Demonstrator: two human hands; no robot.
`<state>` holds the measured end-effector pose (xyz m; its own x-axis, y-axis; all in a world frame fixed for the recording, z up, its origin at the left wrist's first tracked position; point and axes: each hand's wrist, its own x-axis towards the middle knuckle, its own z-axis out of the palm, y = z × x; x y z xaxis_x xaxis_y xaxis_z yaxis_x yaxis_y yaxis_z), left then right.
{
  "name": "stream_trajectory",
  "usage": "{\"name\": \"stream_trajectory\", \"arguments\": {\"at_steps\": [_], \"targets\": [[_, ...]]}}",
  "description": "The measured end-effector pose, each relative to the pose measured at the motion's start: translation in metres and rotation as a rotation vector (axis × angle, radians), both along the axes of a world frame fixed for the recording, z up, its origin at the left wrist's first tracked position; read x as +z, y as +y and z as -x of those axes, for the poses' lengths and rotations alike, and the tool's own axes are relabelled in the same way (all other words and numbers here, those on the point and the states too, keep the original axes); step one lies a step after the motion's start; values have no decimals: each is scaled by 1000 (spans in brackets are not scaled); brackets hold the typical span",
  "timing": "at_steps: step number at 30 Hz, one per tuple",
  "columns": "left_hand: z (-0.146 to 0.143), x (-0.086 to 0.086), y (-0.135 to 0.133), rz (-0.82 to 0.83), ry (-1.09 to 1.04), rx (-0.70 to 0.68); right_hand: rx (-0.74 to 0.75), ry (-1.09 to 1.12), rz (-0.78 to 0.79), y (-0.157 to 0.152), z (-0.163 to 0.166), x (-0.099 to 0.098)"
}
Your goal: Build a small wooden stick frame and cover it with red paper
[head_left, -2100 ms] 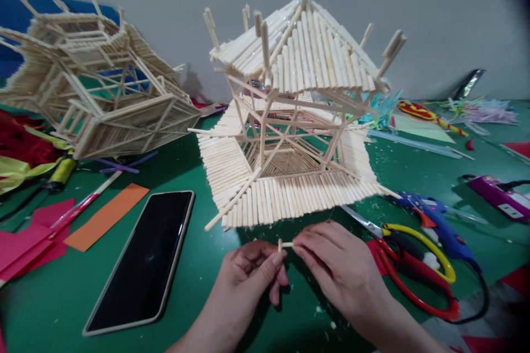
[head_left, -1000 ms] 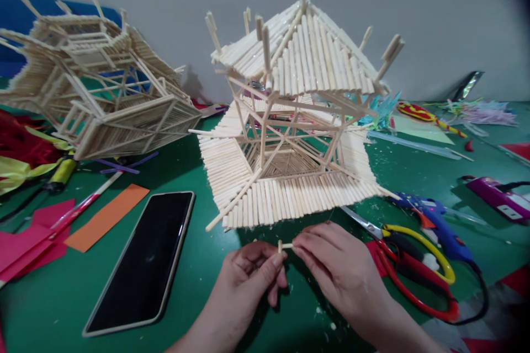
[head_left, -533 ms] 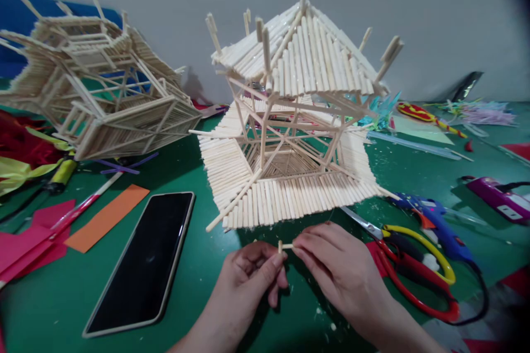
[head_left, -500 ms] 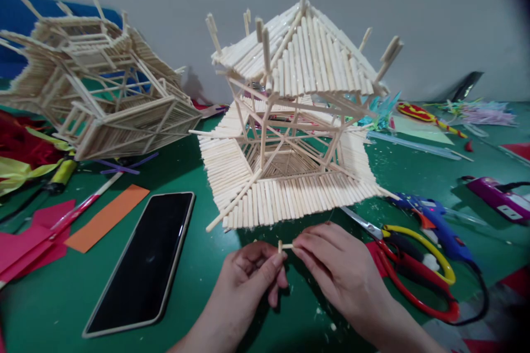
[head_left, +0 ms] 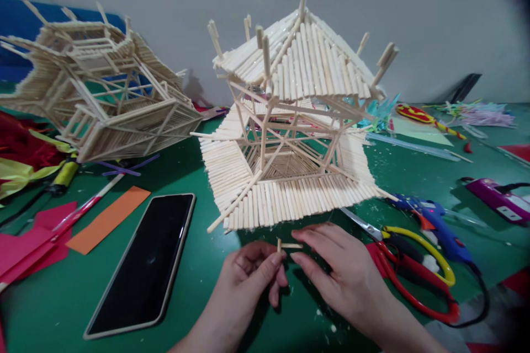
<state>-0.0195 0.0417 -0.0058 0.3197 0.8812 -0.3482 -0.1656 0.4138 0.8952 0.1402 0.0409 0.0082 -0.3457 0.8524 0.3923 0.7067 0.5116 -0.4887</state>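
Between the thumb and fingers of my left hand (head_left: 250,281) is a small joined piece of wooden sticks (head_left: 290,245), one short stick upright and another pointing sideways to the right. My right hand (head_left: 337,270) is beside it, thumb and fingers parted around the free end of the sideways stick, apparently not gripping it. Just beyond both hands stands a pavilion model (head_left: 290,198) built of pale wooden sticks, with a peaked roof (head_left: 306,60) and a wide slatted lower skirt.
A second stick model (head_left: 132,127) lies tipped at left. A phone (head_left: 143,265), an orange paper strip (head_left: 110,219) and pink paper (head_left: 37,237) lie left of my hands. At right are scissors (head_left: 414,270), a blue glue gun (head_left: 439,226) and a purple power strip (head_left: 494,196).
My right thumb and fingers have spread apart and let go of the sideways stick, whose end now shows. My left hand keeps its hold in the same place.
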Motion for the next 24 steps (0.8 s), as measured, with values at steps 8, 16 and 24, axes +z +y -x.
{"name": "stream_trajectory", "arguments": {"at_steps": [8,16,24], "targets": [[0,1,0,-30,36,-30,33,10,20,1,4,-1],[0,0,-1,-40,77,-31,31,-36,28,-1,4,2],[0,-1,1,-59,108,-43,46,-19,46,-2,3,2]]}}
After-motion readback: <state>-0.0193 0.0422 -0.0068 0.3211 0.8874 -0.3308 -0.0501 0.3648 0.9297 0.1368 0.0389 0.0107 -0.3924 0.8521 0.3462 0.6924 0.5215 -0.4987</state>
